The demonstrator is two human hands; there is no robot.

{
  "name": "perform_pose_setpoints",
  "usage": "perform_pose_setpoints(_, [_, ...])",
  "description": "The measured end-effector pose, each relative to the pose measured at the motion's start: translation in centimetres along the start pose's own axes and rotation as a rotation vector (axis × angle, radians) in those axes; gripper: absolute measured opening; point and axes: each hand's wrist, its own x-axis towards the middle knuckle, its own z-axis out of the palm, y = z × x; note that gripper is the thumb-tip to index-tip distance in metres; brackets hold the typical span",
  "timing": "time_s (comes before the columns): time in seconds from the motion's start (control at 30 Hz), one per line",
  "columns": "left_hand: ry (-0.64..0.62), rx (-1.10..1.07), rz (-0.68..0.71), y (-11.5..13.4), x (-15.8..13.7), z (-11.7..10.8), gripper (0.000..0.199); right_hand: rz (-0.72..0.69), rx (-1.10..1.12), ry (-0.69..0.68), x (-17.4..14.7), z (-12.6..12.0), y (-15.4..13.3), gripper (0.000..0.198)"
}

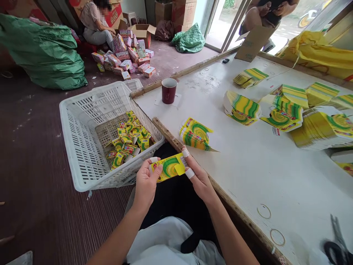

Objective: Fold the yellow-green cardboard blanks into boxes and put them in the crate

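Observation:
Between my two hands is a yellow and green carton (168, 168), held over my lap near the table edge. My left hand (146, 180) grips its left end, thumb on the printed face. Fingers of my right hand (199, 181), some wrapped in white tape, close on the right end beside the barcode and a yellow flap. A fanned stack of flat cartons (195, 134) in the same print lies on the table just beyond. To the left, a white plastic basket (82, 156) holds several small folded cartons (128, 138).
A maroon mug (168, 91) stands on the white table (242, 184). More stacks of flat cartons (325, 127) lie at right, with scissors (337, 244) near the front. A wooden rail (220, 193) edges the table. Two other people are farther back, one beside piled boxes (127, 55).

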Motion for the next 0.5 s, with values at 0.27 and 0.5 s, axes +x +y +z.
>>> perform_pose_setpoints(0.27, [-0.025, 0.050, -0.001, 0.0, 0.0, 0.3, 0.042, 0.121, 0.008, -0.058, 0.2, 0.3, -0.6, 0.052])
perform_pose_setpoints(0.5, [-0.077, 0.114, -0.076, -0.3, -0.5, 0.6, 0.044, 0.287, 0.239, 0.184, 0.4, 1.3, -0.2, 0.056])
